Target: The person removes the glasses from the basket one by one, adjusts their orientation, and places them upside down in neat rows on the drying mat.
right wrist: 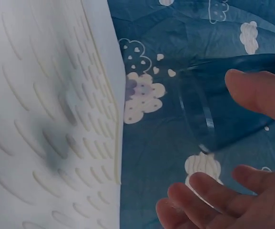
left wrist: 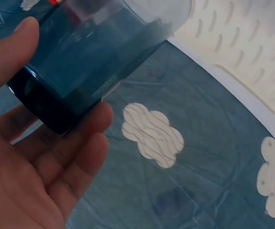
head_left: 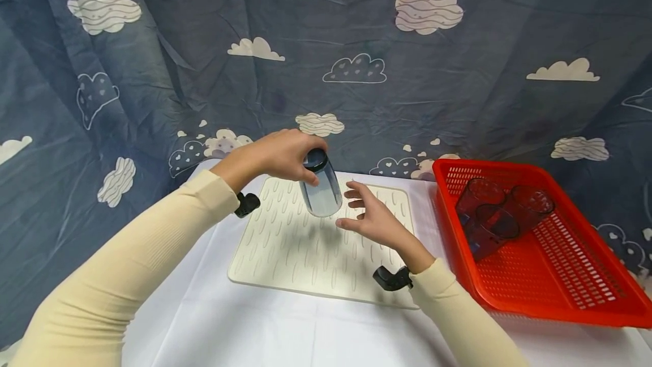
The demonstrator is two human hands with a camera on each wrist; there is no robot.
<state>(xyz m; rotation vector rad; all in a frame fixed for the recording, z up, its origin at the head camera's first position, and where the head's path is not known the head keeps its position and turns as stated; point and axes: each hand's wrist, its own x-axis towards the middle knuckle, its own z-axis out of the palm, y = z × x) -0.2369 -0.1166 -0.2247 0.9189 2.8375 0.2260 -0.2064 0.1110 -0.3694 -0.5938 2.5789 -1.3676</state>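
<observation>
My left hand (head_left: 290,154) grips a blue-tinted drinking glass (head_left: 324,192) by its thick dark base. The glass is tilted, mouth downward, above a cream ridged mat (head_left: 290,254). In the left wrist view, the thumb and fingers (left wrist: 96,119) lie round the base of the glass (left wrist: 94,52). To the right of the glass, my right hand (head_left: 374,220) is held with fingers spread and nothing in its grasp. The right wrist view has its thumb (right wrist: 256,93) overlapping the glass (right wrist: 232,114); contact cannot be told there.
A red plastic basket (head_left: 575,313) stands at the right of the white-covered table (head_left: 254,327). Several similar glasses (head_left: 494,222) are grouped in its left and back part. Behind the table hangs a dark blue cloth (head_left: 305,10) with a cloud print.
</observation>
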